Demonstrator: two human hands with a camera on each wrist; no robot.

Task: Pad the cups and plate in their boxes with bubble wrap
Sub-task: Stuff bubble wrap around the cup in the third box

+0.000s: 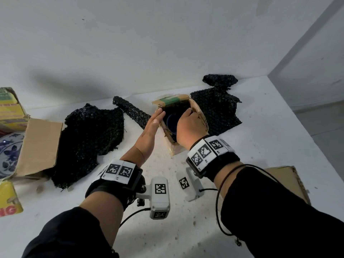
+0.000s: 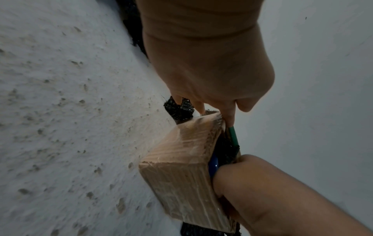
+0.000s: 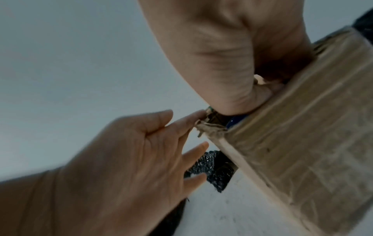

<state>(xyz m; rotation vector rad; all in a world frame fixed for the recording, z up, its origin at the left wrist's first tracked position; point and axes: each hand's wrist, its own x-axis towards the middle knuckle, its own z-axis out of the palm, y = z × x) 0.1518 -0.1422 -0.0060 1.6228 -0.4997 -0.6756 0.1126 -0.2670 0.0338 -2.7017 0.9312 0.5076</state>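
Note:
A small open cardboard box (image 1: 174,148) stands mid-table with a dark blue cup (image 1: 171,122) inside. Black bubble wrap (image 2: 226,148) lines its inner wall. My left hand (image 1: 153,123) lies flat, its straight fingers touching the box's left side near the rim. My right hand (image 1: 188,127) reaches over the box's right wall (image 3: 302,135), thumb tucked inside and fingers curled over the rim. Its fingertips are hidden. A blue-and-white plate (image 1: 8,153) sits in a larger open box (image 1: 39,146) at the far left.
Loose black bubble wrap lies around: a big sheet (image 1: 89,138) on the left, a rolled piece (image 1: 132,112) behind my left hand, another sheet (image 1: 217,108) right of the box. Flat cardboard (image 1: 286,179) lies near my right forearm. Yellow packaging (image 1: 9,108) stands far left.

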